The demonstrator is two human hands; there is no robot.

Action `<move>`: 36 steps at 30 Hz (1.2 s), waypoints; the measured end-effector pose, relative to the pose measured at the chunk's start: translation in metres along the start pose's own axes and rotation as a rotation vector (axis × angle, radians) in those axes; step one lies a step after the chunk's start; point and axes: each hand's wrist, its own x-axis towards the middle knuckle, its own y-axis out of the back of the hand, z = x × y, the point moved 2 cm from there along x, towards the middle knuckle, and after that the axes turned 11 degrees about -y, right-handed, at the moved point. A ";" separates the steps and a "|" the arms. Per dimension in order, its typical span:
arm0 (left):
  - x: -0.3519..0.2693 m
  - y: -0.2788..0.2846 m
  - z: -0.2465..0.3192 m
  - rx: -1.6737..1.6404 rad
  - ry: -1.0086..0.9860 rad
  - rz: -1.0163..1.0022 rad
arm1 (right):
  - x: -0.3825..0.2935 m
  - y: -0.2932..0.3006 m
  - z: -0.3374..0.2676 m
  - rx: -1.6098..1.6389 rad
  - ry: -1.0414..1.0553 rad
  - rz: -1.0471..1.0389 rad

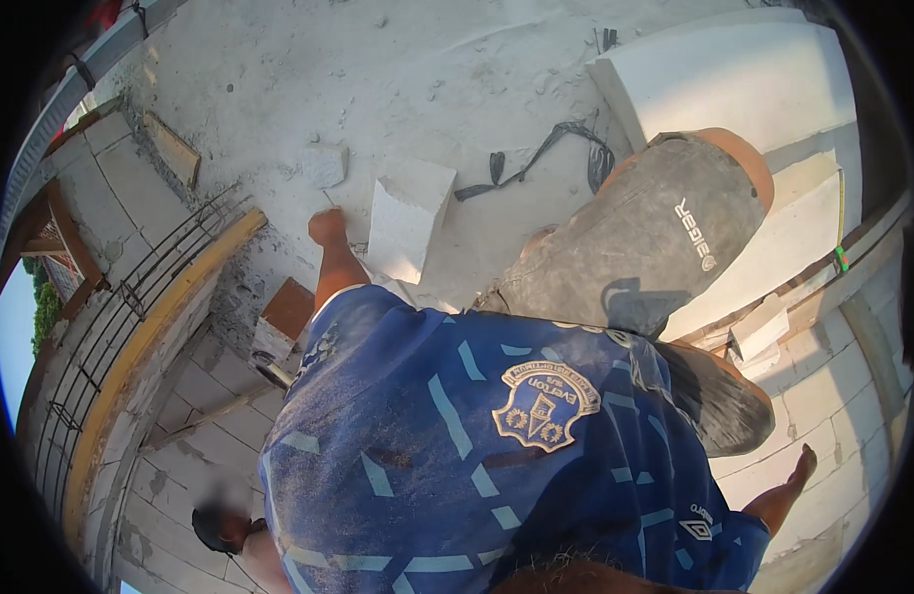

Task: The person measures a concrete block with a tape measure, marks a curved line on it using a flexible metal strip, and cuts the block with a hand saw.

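Observation:
My left hand [327, 226] is closed at the end of the reaching arm. A thin dark piece shows beside its fingers; whether it is held I cannot tell. Close by on the dusty concrete floor [278, 96] lie a white aerated concrete block [406, 219] with a rough broken face and a smaller chunk [325, 165]. Out to the right, my right hand [803, 468] is seen edge-on over the block wall [820, 431]. Nothing shows in it, though its inner side is hidden. My knees are bent under grey shorts [620, 237].
Large white blocks [731, 82] stand at upper right, with a tape measure [841, 258] drawn out along one. Black strapping [553, 141] lies loose on the floor. Rebar [108, 334] runs beside a yellow beam [152, 319] at left. Another person [223, 523] is at lower left.

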 end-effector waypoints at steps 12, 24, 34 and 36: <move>0.046 0.020 0.043 0.702 -0.617 -0.444 | -0.070 -0.032 -0.040 0.061 -0.018 0.348; 0.061 0.049 0.131 0.061 -0.484 -0.192 | -0.081 -0.062 0.019 0.096 -0.051 0.186; -0.016 0.034 0.055 -0.328 0.192 -0.168 | -0.015 -0.077 0.045 0.134 -0.379 -0.107; -0.025 0.045 0.066 -0.195 -0.014 -0.145 | -0.008 -0.074 0.047 0.133 -0.381 -0.111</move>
